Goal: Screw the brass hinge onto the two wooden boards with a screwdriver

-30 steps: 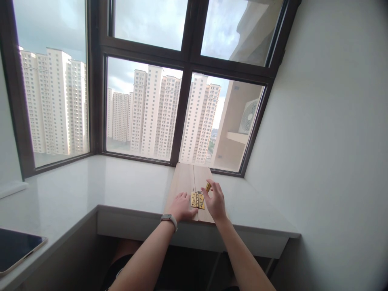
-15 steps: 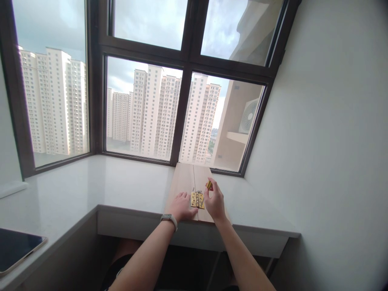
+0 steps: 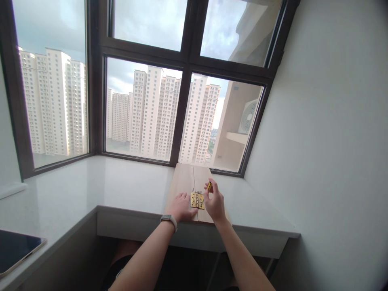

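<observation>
Two pale wooden boards (image 3: 184, 178) lie side by side with a narrow seam between them. Across the seam rests a brass-coloured hinge (image 3: 197, 200), spread flat, with small dark screws scattered on and just behind it. My left hand (image 3: 182, 207) lies flat on the left board, its thumb stretched out by the hinge's near edge. Above the right board, my right hand (image 3: 216, 202) pinches a small yellow and dark block-like thing (image 3: 209, 186) between thumb and fingers. Its exact kind is too small to make out.
The boards sit on a white window ledge (image 3: 133, 182) and reach back to the dark window frame (image 3: 136, 158). A tablet-like device (image 3: 18, 250) lies at the far left of the ledge. A white wall (image 3: 327, 141) rises on the right.
The small yellow thing has turned slightly in my right hand, and the red patch beside it no longer shows. My left hand has stayed in place.
</observation>
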Tool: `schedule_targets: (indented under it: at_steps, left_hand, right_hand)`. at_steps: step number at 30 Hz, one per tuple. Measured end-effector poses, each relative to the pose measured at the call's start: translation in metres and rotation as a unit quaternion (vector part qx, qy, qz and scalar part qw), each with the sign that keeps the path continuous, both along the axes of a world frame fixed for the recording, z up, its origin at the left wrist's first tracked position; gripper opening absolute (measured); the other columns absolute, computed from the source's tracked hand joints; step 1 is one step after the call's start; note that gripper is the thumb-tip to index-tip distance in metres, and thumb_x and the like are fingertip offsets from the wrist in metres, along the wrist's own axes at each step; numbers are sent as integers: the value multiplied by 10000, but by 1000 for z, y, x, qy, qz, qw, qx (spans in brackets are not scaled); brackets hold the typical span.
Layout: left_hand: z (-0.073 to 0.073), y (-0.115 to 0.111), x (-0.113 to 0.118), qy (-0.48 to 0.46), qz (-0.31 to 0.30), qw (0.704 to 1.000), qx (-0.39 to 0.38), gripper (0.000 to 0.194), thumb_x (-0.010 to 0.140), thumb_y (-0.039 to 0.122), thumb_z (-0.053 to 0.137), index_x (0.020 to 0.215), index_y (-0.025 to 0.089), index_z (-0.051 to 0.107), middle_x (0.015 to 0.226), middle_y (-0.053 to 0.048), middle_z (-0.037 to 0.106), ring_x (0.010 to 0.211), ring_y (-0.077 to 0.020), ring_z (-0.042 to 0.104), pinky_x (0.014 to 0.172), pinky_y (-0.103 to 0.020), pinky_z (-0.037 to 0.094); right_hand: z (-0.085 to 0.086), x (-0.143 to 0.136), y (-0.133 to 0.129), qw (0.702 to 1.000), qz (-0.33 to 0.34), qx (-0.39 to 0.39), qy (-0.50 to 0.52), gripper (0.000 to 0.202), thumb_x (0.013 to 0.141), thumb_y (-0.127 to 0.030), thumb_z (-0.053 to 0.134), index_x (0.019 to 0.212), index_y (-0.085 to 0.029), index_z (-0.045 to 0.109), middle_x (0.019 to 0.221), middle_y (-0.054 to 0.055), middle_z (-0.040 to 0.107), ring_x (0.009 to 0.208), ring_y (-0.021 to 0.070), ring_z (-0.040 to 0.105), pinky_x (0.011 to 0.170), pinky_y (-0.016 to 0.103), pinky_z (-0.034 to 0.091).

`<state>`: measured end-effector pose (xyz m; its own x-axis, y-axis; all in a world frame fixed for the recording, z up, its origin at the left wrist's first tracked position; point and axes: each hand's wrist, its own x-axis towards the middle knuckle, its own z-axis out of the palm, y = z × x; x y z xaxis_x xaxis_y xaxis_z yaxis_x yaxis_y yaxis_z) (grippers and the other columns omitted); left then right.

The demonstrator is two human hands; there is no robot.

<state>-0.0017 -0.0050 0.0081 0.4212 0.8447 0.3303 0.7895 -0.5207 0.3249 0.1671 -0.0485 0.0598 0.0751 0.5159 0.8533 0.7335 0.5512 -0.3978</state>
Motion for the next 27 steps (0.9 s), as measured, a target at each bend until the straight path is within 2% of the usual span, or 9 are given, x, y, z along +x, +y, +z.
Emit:
schedule_targets:
  at_steps: [7,9,13,15,22,24,27]
  left_hand:
    - [0,0,-1,7,10,1000,-12,727,793,668,521,1368,223,553,1477,-133,524,1413,-369,392,1183,-464,270]
    - [-1,0,-1,6,9,1000,-9,716,796,667,518,1357,224,561,1466,-133,533,1408,-368,399,1185,-462,269]
    - [-3,2,-1,-3,3,1000,4,686,797,662,513,1310,213,588,1420,-148,562,1378,-368,429,1176,-457,285]
    - [-4,3,-1,-4,-1,1000,6,691,797,663,509,1307,203,589,1417,-155,562,1371,-369,434,1174,-458,286]
    - [-5,4,0,-2,2,1000,0,709,794,676,509,1319,206,580,1440,-151,543,1388,-374,412,1170,-467,287]
    - [-5,4,0,-3,2,1000,1,704,799,676,504,1319,208,579,1436,-149,545,1384,-371,416,1172,-465,283]
    - [-4,3,0,-1,0,1000,4,711,802,679,498,1321,198,578,1436,-155,543,1382,-371,414,1175,-461,280]
  right_hand:
    - [4,2,-1,996,-73,26,-39,368,990,-410,538,1314,-243,587,958,87,646,812,238,626,761,411,579]
    - [3,3,0,997,-63,31,-34,367,1003,-389,509,1335,-248,577,980,93,656,825,242,633,776,421,582]
    - [1,3,4,999,-22,23,-11,398,1020,-334,454,1404,-254,519,1147,114,680,970,252,674,883,440,582]
    - [0,3,4,1000,-10,19,-1,396,1022,-318,443,1406,-246,507,1154,109,685,993,244,681,897,427,581]
    - [2,3,1,997,-67,26,-22,353,1003,-381,514,1323,-244,573,992,89,633,816,231,620,769,417,588]
    - [2,3,1,998,-61,31,-14,347,1014,-356,482,1330,-244,570,1022,99,638,832,232,629,777,418,591]
    - [1,2,2,999,-34,35,0,385,1023,-323,444,1390,-239,527,1144,126,656,957,246,665,855,430,593]
